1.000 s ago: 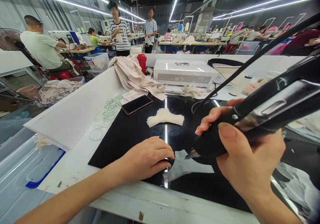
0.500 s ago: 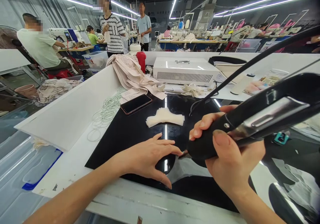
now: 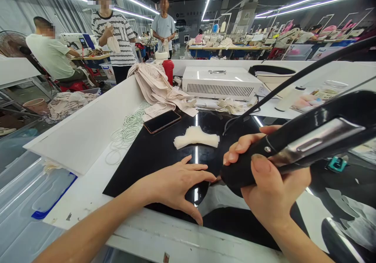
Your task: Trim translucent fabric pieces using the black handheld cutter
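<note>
Since a second ago the left hand [image 3: 173,184] has uncurled: it now lies flat on the black mat [image 3: 152,157], fingers spread and apart, fingertips almost meeting the tool [image 3: 293,145] tip. Between half a second ago and now little has shifted besides the view.

That tool, a black handheld cutter with a metal band and a cord [image 3: 293,79] running up and away, sits in the right hand [image 3: 270,188], whose fingers and thumb are clamped round its front grip. Its tip points down at the mat just beside the left fingertips, above a pale, translucent piece [image 3: 220,200] lying on the mat near the front edge.

Further back on the mat rests a small white stack [image 3: 196,137], then a phone [image 3: 161,121], loops of white elastic [image 3: 129,128] and a heap of beige cloth [image 3: 155,85] by a white box [image 3: 220,83].

Risk, as I judge it: the tip is so close to the left fingertips that a slip or a sideways push could nick or burn them; the thin piece could also slide on the glossy mat if pressed unevenly.

Hidden: the tip itself is mostly covered by the right hand, so I cannot tell whether it touches the piece. The tool's rear runs out of view, and reflections blur the piece's outline.
</note>
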`<control>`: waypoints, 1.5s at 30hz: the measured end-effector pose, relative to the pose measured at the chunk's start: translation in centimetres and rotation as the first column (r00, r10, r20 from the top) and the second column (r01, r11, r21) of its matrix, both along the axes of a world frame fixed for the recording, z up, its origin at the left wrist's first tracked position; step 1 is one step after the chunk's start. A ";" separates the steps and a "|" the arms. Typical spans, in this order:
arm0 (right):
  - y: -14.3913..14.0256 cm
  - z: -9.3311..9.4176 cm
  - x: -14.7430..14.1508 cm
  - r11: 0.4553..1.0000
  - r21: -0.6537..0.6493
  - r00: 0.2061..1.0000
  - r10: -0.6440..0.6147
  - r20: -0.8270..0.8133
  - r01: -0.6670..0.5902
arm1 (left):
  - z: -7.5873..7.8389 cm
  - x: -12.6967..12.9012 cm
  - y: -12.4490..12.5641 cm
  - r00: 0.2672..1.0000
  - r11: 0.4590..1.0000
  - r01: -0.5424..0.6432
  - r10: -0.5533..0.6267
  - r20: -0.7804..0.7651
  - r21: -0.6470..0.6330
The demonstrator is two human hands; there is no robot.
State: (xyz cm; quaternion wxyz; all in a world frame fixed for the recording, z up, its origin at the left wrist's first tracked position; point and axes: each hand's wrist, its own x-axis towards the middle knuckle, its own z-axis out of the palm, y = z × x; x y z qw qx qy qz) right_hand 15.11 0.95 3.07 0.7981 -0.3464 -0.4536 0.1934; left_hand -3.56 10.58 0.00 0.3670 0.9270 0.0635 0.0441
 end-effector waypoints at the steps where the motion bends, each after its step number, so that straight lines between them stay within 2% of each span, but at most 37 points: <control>1: 0.0 0.0 0.0 1.000 0.000 1.000 0.000 0.008 0.000 | 0.0 0.0 0.0 1.000 1.000 0.000 0.000 -0.001 -0.001; 13: -1.2 0.2 -0.9 0.997 -0.035 0.998 0.064 -0.008 -0.064 | 0.7 0.1 -0.2 0.999 1.000 0.008 -0.007 -0.035 0.010; 18: -1.2 0.2 -1.2 0.998 -0.058 0.999 0.035 -0.007 -0.035 | 0.3 0.1 -0.1 0.999 1.000 0.007 -0.006 -0.041 0.030; 26: -2.0 0.6 -2.3 0.995 -0.045 0.996 0.084 -0.015 -0.085 | 0.2 0.0 0.0 0.998 1.000 0.026 -0.025 -0.049 0.009; 31: -2.0 0.2 -2.6 0.995 -0.064 0.997 0.079 -0.026 -0.081 | 0.1 0.2 -0.1 0.999 1.000 0.013 -0.013 -0.036 0.003; 37: -2.3 -0.4 -1.6 0.982 -0.130 0.991 0.137 -0.002 -0.136 | -0.3 0.5 -0.2 0.999 1.000 -0.007 0.007 -0.050 0.008; 42: -2.6 -1.3 -2.5 0.991 -0.112 0.994 0.067 -0.087 -0.077 | -0.1 0.6 -0.2 0.997 1.000 -0.004 0.004 -0.082 0.000; 45: -2.6 -1.6 -3.1 0.989 -0.121 0.994 0.071 -0.082 -0.081 | 0.0 0.6 -0.2 0.998 1.000 0.004 -0.004 -0.067 0.003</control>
